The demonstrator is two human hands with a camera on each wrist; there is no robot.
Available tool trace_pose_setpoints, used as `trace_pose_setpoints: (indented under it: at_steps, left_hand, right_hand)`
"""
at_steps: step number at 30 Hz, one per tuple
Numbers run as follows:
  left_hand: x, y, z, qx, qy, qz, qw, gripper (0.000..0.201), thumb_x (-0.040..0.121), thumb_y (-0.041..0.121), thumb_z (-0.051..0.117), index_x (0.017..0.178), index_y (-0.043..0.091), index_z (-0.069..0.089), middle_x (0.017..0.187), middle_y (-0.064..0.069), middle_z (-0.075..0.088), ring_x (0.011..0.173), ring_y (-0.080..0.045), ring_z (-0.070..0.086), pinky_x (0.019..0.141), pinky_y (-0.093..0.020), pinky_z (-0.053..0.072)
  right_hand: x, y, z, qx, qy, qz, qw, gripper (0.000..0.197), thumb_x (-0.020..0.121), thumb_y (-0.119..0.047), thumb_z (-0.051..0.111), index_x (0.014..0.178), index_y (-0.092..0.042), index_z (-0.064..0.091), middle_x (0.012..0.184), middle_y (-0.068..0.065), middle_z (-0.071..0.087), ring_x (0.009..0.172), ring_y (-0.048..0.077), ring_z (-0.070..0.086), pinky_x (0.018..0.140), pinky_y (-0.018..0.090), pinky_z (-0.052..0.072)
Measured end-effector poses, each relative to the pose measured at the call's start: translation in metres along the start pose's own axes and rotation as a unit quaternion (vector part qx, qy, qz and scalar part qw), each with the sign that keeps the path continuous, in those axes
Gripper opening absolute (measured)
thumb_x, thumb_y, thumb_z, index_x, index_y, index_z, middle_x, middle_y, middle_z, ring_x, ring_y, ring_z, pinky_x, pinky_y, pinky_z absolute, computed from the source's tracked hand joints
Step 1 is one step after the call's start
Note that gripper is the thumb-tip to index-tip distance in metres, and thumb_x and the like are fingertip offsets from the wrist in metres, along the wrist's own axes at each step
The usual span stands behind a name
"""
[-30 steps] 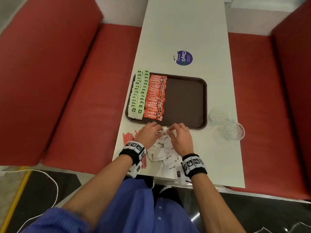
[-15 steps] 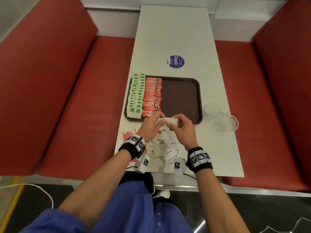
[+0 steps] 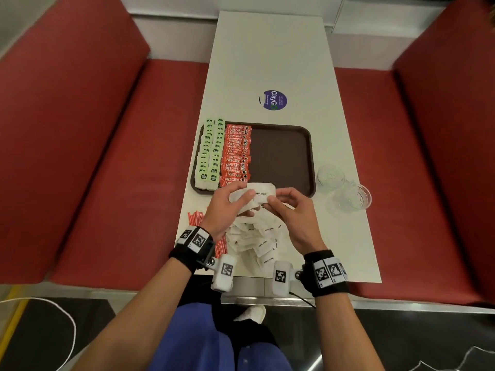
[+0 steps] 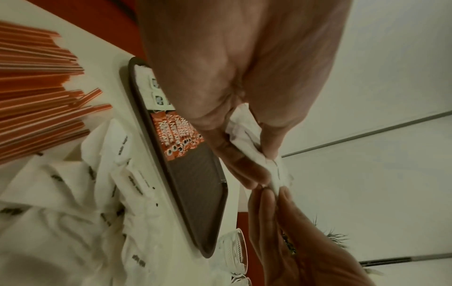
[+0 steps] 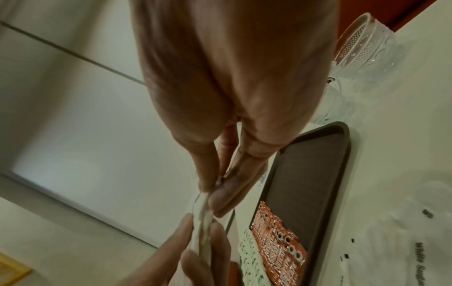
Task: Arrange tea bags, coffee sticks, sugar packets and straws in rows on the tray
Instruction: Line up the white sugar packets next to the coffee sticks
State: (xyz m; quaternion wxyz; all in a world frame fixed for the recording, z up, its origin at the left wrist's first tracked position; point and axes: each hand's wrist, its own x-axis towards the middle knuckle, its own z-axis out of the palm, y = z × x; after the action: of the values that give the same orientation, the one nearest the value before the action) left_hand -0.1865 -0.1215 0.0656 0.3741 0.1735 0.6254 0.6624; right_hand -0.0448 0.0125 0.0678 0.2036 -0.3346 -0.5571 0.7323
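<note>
Both hands hold one small stack of white sugar packets in the air over the near edge of the brown tray. My left hand grips its left end and my right hand pinches its right end. The wrist views show the same stack edge-on between thumbs and fingers. On the tray's left side lie two rows of green tea bags and a row of orange coffee sticks. A loose sugar packet pile lies under my hands. Red straws lie at the left.
Two clear glasses stand right of the tray. A round purple sticker is on the white table beyond the tray. The right half of the tray is bare. Red bench seats flank the table.
Both hands have lifted a gathered stack of sugar packets off the pile and carried it forward to the tray's near edge.
</note>
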Motion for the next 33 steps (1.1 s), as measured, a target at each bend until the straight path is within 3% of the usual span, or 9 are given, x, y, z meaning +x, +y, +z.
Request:
trace_pose_setpoints:
  at_steps: [3, 6, 9, 14, 18, 20, 23, 26, 33]
  left_hand:
    - [0.000, 0.012, 0.004, 0.013, 0.030, 0.019, 0.999, 0.020, 0.106, 0.021, 0.068, 0.113, 0.002, 0.073, 0.108, -0.026, 0.072, 0.077, -0.040, 0.078, 0.055, -0.033, 0.059]
    - [0.003, 0.021, 0.010, 0.010, 0.062, 0.025, 0.998, 0.021, 0.107, 0.024, 0.067, 0.116, 0.007, 0.074, 0.102, -0.026, 0.074, 0.070, -0.039, 0.077, 0.047, -0.030, 0.052]
    - [0.009, 0.029, 0.014, -0.002, 0.071, 0.033, 0.997, 0.020, 0.107, 0.025, 0.066, 0.114, 0.007, 0.074, 0.094, -0.021, 0.077, 0.069, -0.037, 0.075, 0.045, -0.029, 0.050]
    - [0.029, 0.038, 0.013, -0.008, 0.043, 0.022, 0.999, 0.025, 0.099, 0.015, 0.076, 0.122, 0.008, 0.068, 0.103, -0.014, 0.080, 0.079, -0.040, 0.079, 0.049, -0.030, 0.056]
    - [0.053, 0.047, 0.003, 0.025, 0.031, 0.024, 0.999, 0.035, 0.093, 0.012, 0.083, 0.125, 0.014, 0.068, 0.107, -0.013, 0.080, 0.080, -0.037, 0.080, 0.053, -0.032, 0.060]
    - [0.066, 0.050, -0.001, 0.040, 0.027, 0.024, 0.999, 0.036, 0.091, 0.013, 0.085, 0.124, 0.015, 0.069, 0.105, -0.013, 0.080, 0.078, -0.035, 0.080, 0.054, -0.033, 0.061]
    - [0.084, 0.053, -0.006, 0.044, 0.030, 0.026, 0.998, 0.035, 0.090, 0.009, 0.085, 0.122, 0.013, 0.071, 0.102, -0.012, 0.081, 0.075, -0.034, 0.080, 0.054, -0.035, 0.062]
    - [0.099, 0.056, -0.011, 0.043, 0.031, 0.024, 0.998, 0.037, 0.089, 0.007, 0.086, 0.123, 0.013, 0.072, 0.102, -0.007, 0.081, 0.077, -0.031, 0.080, 0.058, -0.037, 0.065]
    - [0.129, 0.047, -0.025, 0.043, 0.053, -0.015, 0.998, 0.035, 0.089, 0.005, 0.085, 0.121, 0.014, 0.073, 0.107, -0.009, 0.081, 0.080, -0.034, 0.081, 0.059, -0.034, 0.065]
  right_hand:
    - [-0.001, -0.012, 0.001, 0.015, -0.007, 0.006, 1.000, 0.018, 0.099, -0.011, 0.080, 0.101, 0.005, 0.073, 0.106, 0.026, 0.077, 0.099, 0.036, 0.081, 0.093, 0.035, 0.065]
    - [0.003, -0.021, 0.004, 0.010, -0.015, 0.001, 1.000, 0.018, 0.101, -0.016, 0.079, 0.095, -0.001, 0.072, 0.097, 0.017, 0.077, 0.092, 0.032, 0.079, 0.088, 0.038, 0.065]
    - [0.012, -0.027, 0.007, 0.011, -0.010, -0.007, 1.000, 0.022, 0.104, -0.020, 0.076, 0.097, -0.001, 0.067, 0.101, 0.017, 0.078, 0.093, 0.035, 0.079, 0.087, 0.045, 0.066]
    - [0.032, -0.034, 0.017, -0.023, 0.020, -0.025, 0.999, 0.019, 0.105, -0.016, 0.074, 0.106, 0.000, 0.064, 0.098, 0.019, 0.080, 0.088, 0.037, 0.081, 0.090, 0.054, 0.067]
    - [0.055, -0.051, 0.023, -0.144, 0.024, -0.096, 0.985, 0.019, 0.103, -0.025, 0.079, 0.119, -0.027, 0.070, 0.099, 0.001, 0.078, 0.089, 0.022, 0.079, 0.080, 0.042, 0.067]
    - [0.071, -0.057, 0.024, -0.232, 0.025, -0.139, 0.962, 0.014, 0.100, -0.030, 0.081, 0.112, -0.034, 0.075, 0.099, -0.006, 0.076, 0.087, 0.017, 0.076, 0.080, 0.036, 0.064]
    - [0.097, -0.062, 0.029, -0.325, 0.036, -0.193, 0.925, 0.007, 0.095, -0.024, 0.086, 0.095, -0.028, 0.081, 0.101, -0.011, 0.071, 0.085, 0.010, 0.070, 0.078, 0.027, 0.059]
    - [0.118, -0.063, 0.035, -0.350, 0.024, -0.220, 0.910, 0.008, 0.094, -0.019, 0.086, 0.093, -0.024, 0.080, 0.101, -0.010, 0.067, 0.085, 0.010, 0.068, 0.075, 0.026, 0.057]
    - [0.191, -0.069, 0.030, -0.255, 0.045, -0.160, 0.953, 0.011, 0.101, -0.019, 0.078, 0.101, -0.022, 0.068, 0.099, -0.013, 0.079, 0.093, 0.005, 0.076, 0.081, 0.020, 0.058]
